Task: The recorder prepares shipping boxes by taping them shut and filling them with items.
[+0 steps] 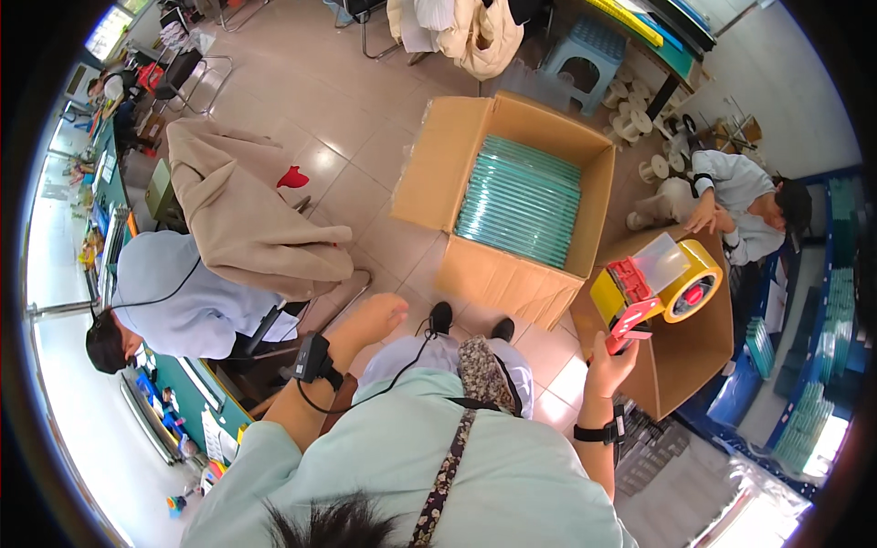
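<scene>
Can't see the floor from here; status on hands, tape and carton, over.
Right hand gripping red tape dispenser with yellow roll. Left hand empty, open. Carton of teal-edged panels ahead, open, flaps spread. Second carton partly hidden behind dispenser.

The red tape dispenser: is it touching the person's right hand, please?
Touching. The head view shows it: the right hand grips the lower end of the red tape dispenser, with no gap between them.
</scene>
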`<state>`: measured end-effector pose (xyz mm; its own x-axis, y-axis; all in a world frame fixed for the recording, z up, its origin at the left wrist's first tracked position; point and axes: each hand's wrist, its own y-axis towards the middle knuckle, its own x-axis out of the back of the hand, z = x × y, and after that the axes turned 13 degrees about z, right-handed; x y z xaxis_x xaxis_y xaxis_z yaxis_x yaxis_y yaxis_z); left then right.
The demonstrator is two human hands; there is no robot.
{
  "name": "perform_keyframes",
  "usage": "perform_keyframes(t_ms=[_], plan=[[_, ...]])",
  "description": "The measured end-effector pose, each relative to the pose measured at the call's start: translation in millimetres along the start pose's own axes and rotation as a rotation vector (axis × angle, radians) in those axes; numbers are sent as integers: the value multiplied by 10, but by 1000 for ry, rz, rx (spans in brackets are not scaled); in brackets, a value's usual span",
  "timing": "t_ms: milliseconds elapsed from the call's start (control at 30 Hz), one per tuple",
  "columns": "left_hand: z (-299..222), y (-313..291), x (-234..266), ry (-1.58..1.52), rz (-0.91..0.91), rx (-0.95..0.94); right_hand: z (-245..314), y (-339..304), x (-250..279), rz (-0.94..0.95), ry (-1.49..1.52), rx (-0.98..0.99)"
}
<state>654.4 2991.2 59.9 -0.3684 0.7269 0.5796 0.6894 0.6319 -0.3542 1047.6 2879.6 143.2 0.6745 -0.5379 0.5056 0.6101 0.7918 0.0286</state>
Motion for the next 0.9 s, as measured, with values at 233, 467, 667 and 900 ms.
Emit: perform_keyframes(t_ms=[233, 467, 667, 900], plan=[[367, 508, 50, -122, 74, 24, 209, 17, 65, -88, 107, -193], [534, 1359, 87, 99, 62, 227, -323, 387, -16, -106, -31, -47], [1108, 2242, -347, 34, -2, 471, -73, 881, -328, -33, 81, -144], [1569, 3301, -945, -77, -34, 784, -553, 1170, -683, 71, -80, -250]])
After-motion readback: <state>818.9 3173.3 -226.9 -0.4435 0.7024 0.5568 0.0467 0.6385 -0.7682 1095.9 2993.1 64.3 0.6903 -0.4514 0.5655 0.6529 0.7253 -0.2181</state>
